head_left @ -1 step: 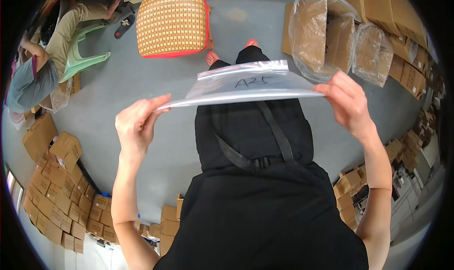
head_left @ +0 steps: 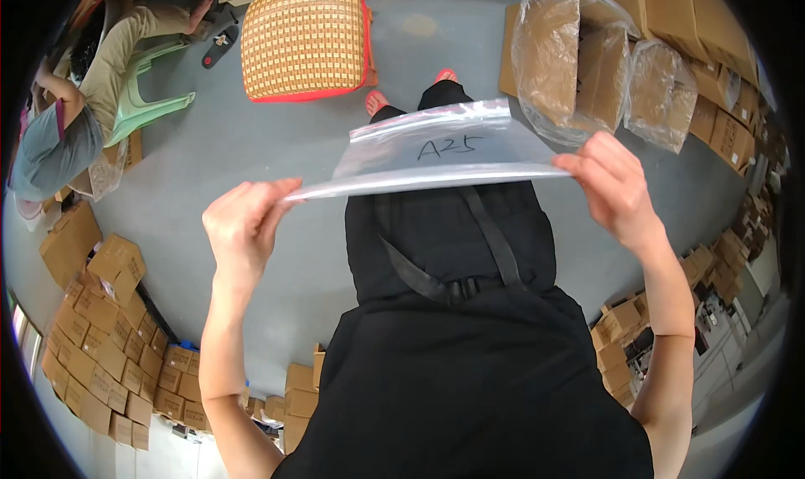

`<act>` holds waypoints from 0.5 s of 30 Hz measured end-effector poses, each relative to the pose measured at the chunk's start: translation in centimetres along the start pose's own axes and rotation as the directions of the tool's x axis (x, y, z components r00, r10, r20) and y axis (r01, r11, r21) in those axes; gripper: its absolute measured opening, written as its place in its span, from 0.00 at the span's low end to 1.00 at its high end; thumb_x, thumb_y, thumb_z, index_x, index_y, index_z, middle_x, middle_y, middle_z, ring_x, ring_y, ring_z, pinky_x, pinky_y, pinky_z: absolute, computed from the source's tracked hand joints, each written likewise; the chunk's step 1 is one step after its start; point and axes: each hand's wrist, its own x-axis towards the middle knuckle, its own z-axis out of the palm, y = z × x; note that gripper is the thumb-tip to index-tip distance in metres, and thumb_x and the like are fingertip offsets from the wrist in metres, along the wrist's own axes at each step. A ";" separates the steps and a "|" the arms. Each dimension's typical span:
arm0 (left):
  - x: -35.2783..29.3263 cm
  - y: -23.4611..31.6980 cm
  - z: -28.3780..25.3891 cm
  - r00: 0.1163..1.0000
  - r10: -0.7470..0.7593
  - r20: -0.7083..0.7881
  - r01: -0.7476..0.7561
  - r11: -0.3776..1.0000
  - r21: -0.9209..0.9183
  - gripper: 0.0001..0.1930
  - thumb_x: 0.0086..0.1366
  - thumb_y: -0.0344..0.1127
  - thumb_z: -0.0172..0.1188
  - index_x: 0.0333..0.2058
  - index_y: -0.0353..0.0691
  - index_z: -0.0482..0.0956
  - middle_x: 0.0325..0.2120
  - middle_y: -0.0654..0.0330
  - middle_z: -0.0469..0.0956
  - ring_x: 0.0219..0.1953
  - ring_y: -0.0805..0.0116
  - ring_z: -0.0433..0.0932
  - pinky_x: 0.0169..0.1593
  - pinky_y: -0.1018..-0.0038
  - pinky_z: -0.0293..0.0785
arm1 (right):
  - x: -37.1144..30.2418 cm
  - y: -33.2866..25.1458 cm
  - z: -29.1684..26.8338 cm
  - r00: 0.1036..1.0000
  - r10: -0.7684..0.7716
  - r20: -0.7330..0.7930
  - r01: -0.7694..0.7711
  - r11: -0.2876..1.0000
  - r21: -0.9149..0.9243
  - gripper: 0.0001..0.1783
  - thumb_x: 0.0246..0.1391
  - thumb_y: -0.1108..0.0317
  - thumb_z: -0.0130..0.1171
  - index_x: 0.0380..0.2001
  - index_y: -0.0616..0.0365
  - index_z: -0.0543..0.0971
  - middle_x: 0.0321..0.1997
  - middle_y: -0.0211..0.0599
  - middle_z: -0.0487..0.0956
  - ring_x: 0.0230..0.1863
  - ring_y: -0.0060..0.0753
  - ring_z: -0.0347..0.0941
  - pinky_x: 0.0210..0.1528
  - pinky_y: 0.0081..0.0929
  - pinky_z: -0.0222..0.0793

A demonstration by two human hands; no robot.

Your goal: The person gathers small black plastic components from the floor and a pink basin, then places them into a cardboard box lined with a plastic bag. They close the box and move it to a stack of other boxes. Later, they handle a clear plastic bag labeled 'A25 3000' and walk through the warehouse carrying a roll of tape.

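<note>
I hold a clear, flat zip bag (head_left: 436,152) stretched sideways between both hands at chest height. It has handwriting in black marker on its face and looks empty. My left hand (head_left: 247,227) pinches the bag's left end between thumb and fingers. My right hand (head_left: 616,190) grips its right end. Below the bag I see my black clothing with a strap and buckle (head_left: 453,288), and my feet in red sandals (head_left: 377,101) on the grey floor.
A woven square stool with a red rim (head_left: 306,39) stands ahead. Large clear bags holding cardboard boxes (head_left: 579,59) sit at the upper right. Several small cardboard boxes (head_left: 101,345) are stacked at the lower left and others on the right (head_left: 713,261). Another person (head_left: 67,118) sits on a green chair at the upper left.
</note>
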 end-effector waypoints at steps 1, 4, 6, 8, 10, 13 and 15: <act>-0.4 0.4 0.2 0.998 0.053 -0.018 -0.050 0.991 0.122 0.15 0.42 0.23 0.65 0.33 0.38 0.80 0.34 0.56 0.77 0.36 0.63 0.76 0.41 0.73 0.72 | -0.3 -0.4 0.1 1.000 -0.023 0.006 0.023 0.999 -0.040 0.12 0.32 0.79 0.57 0.27 0.64 0.74 0.21 0.36 0.63 0.24 0.36 0.63 0.25 0.29 0.60; -0.5 2.4 1.7 0.987 0.151 -0.056 -0.126 0.941 0.315 0.26 0.40 0.27 0.66 0.43 0.42 0.76 0.45 0.56 0.72 0.48 0.59 0.70 0.51 0.65 0.67 | -0.7 -1.5 1.2 0.998 -0.064 0.025 0.066 0.993 -0.101 0.12 0.31 0.78 0.57 0.26 0.65 0.74 0.21 0.36 0.63 0.24 0.35 0.63 0.25 0.28 0.59; 0.3 5.1 2.9 0.989 0.131 -0.072 -0.111 0.967 0.228 0.33 0.39 0.29 0.67 0.50 0.44 0.71 0.51 0.56 0.68 0.54 0.57 0.65 0.57 0.61 0.61 | -0.1 -1.9 1.7 0.995 -0.100 0.025 0.102 0.987 -0.124 0.11 0.31 0.77 0.57 0.26 0.65 0.73 0.21 0.35 0.63 0.24 0.33 0.63 0.25 0.27 0.59; 1.4 7.1 3.9 0.966 0.250 0.060 -0.256 0.955 0.152 0.40 0.41 0.32 0.66 0.57 0.46 0.63 0.52 0.57 0.67 0.56 0.57 0.63 0.60 0.60 0.56 | 0.7 -2.1 2.0 0.992 -0.123 0.015 0.124 0.982 -0.142 0.11 0.31 0.76 0.57 0.25 0.65 0.73 0.21 0.35 0.63 0.24 0.32 0.62 0.25 0.27 0.59; 2.1 7.4 4.8 0.949 0.312 0.043 -0.315 0.940 0.131 0.28 0.44 0.29 0.63 0.48 0.42 0.71 0.44 0.59 0.72 0.48 0.60 0.69 0.50 0.67 0.67 | 0.9 -2.1 1.7 0.990 -0.142 -0.011 0.140 0.983 -0.117 0.12 0.30 0.75 0.57 0.25 0.65 0.73 0.21 0.34 0.63 0.23 0.32 0.62 0.25 0.26 0.59; 2.3 6.9 4.7 0.942 0.332 0.055 -0.335 0.940 0.064 0.17 0.43 0.22 0.59 0.36 0.39 0.76 0.28 0.63 0.73 0.34 0.63 0.72 0.32 0.71 0.71 | 0.7 -2.3 0.7 0.990 -0.142 -0.003 0.141 0.984 -0.110 0.12 0.29 0.74 0.57 0.25 0.66 0.73 0.21 0.34 0.63 0.23 0.32 0.61 0.25 0.26 0.58; 1.9 7.7 4.0 0.945 0.318 0.075 -0.317 0.948 -0.022 0.17 0.43 0.24 0.59 0.36 0.40 0.75 0.27 0.64 0.71 0.33 0.66 0.71 0.32 0.73 0.69 | 0.1 -3.0 0.4 0.989 -0.148 0.022 0.149 0.984 -0.101 0.12 0.29 0.74 0.57 0.25 0.66 0.73 0.21 0.34 0.63 0.23 0.31 0.61 0.24 0.26 0.58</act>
